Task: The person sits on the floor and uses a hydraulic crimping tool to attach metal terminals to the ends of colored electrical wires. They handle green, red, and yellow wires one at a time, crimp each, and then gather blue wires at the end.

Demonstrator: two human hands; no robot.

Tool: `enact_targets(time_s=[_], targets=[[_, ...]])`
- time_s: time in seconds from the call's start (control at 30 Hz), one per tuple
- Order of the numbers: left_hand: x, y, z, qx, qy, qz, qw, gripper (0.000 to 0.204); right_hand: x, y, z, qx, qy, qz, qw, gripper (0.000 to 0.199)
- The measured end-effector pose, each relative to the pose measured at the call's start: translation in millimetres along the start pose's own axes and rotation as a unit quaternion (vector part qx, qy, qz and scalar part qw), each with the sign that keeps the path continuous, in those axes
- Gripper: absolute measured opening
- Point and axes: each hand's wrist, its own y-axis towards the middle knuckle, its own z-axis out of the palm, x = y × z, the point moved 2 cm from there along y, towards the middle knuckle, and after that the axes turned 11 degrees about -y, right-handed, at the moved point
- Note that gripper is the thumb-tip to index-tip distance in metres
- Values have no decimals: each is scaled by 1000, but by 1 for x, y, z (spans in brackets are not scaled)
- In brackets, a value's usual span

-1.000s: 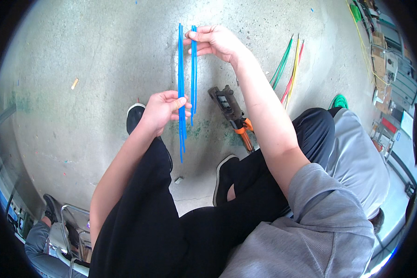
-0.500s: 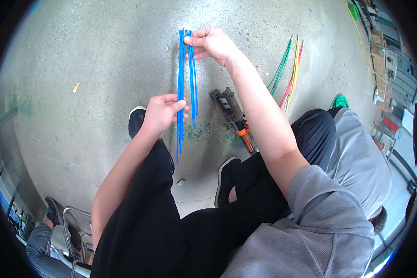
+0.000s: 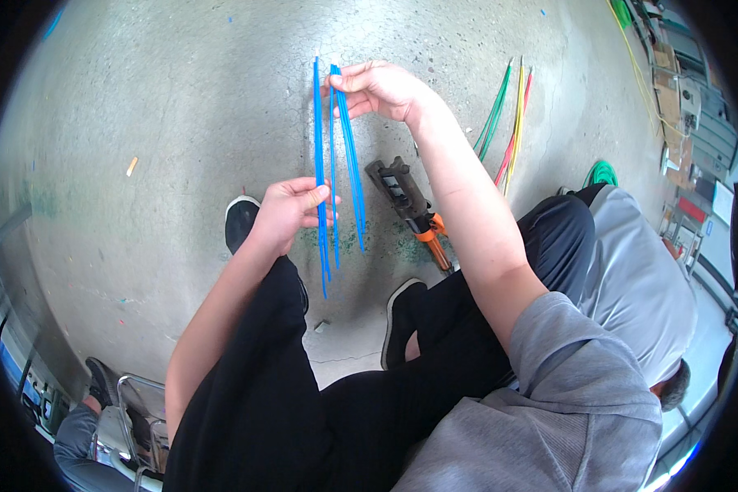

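Several long blue wires with pale ends hang between my hands in two groups. My left hand (image 3: 291, 215) pinches the left group of blue wires (image 3: 319, 143) partway down, and their lower ends dangle below its fingers. Higher up, my right hand (image 3: 375, 92) grips the right group of blue wires (image 3: 353, 168) near the top, between thumb and fingers. One wire hangs between the two groups, just beside my left fingertips. On the floor below my right forearm lies a dark tool (image 3: 406, 197) with an open-framed head and an orange part on its handle.
Bundles of green wires (image 3: 494, 112), yellow wires (image 3: 519, 131) and red wires (image 3: 525, 115) lie at the right, partly behind my forearm. Another person in grey trousers (image 3: 627, 271) is close on my right. A chair (image 3: 123, 410) with someone near it stands at lower left.
The right group of blue wires has grown and swung further from the left group, which is thinner now. My right hand has shifted slightly down and right.
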Motion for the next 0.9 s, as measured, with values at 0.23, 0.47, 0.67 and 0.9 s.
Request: enact_targets(time_s=[0.23,0.47,0.67,0.9], targets=[[-1,-2,8,13,-4,5,1000,25,-2,1,11,20,41,-33,998,26],[3,-2,9,-10,9,41,999,26,4,0,18,-35,-3,-35,999,24],[1,-3,13,3,-16,65,998,29,8,-1,19,-45,-17,-41,998,26],[-12,0,18,1,-25,70,997,27,10,-1,29,-16,-19,-31,999,26]])
